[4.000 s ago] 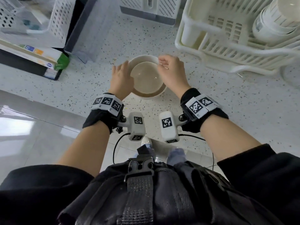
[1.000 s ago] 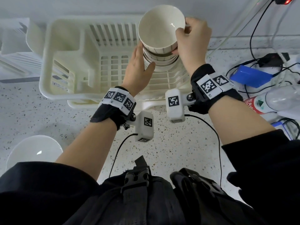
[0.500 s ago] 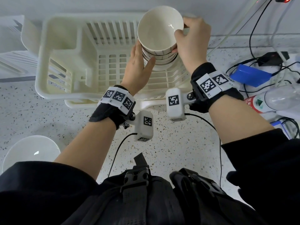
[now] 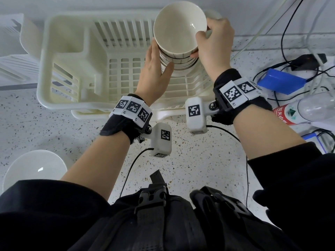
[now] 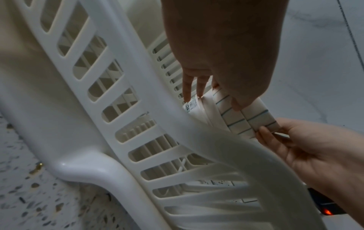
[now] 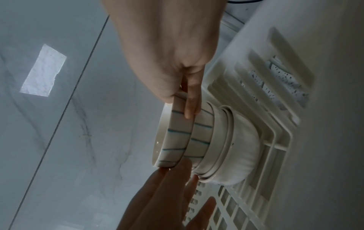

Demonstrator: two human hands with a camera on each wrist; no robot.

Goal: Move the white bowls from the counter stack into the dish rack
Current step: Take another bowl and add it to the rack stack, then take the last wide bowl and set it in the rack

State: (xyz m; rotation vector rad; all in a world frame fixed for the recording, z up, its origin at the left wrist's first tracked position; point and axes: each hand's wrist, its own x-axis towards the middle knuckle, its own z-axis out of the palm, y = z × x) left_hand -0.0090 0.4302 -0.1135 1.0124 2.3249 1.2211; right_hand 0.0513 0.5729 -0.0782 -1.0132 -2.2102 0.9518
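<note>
A stack of bowls (image 4: 183,65) stands in the right part of the cream dish rack (image 4: 59,57). The top bowl (image 4: 179,28), white with thin blue stripes outside, sits nested on the stack, slightly tilted. My right hand (image 4: 199,46) pinches its right rim, thumb inside and index finger outside, as the right wrist view shows for the right hand (image 6: 183,101) on the top bowl (image 6: 177,137). My left hand (image 4: 157,57) lies with straight fingers against the stack's left side. One more white bowl (image 4: 34,167) sits on the counter at lower left.
Right of the rack lie black cables (image 4: 290,33), a blue box (image 4: 281,84) and a plastic bottle (image 4: 308,109). The rack's left compartment (image 4: 72,33) holds nothing. The speckled counter (image 4: 190,160) runs in front of the rack. A wall stands right behind it.
Four seconds ago both hands held a bowl at the counter stack; now that bowl is on the rack's stack. Over the last second the hands and bowl barely moved.
</note>
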